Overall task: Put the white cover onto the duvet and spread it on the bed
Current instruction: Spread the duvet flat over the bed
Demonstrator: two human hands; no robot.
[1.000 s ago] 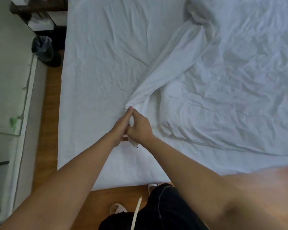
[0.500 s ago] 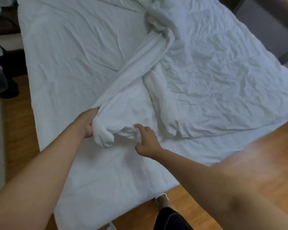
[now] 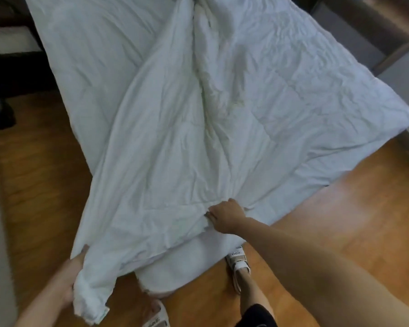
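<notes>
The white cover [image 3: 151, 161] lies stretched from the head of the bed [image 3: 85, 55] down past its near corner. My left hand [image 3: 69, 279] grips a bunched corner of the cover, held out over the floor at the lower left. My right hand [image 3: 224, 215] holds the cover's near edge on the mattress, fingers curled into the fabric. The crinkled white duvet [image 3: 305, 90] spreads over the right half of the bed, its left side under or beside the cover.
Wooden floor [image 3: 340, 220] runs round the bed's foot and left side. My feet in white sandals [image 3: 239, 260] stand at the bed's near corner. Dark furniture [image 3: 7, 74] stands at the left; a grey wall [image 3: 399, 74] lies at the right.
The cover has been pulled toward me and spread wider. My left hand moved back and down off the bed with the bunched corner. My right hand shifted right along the edge.
</notes>
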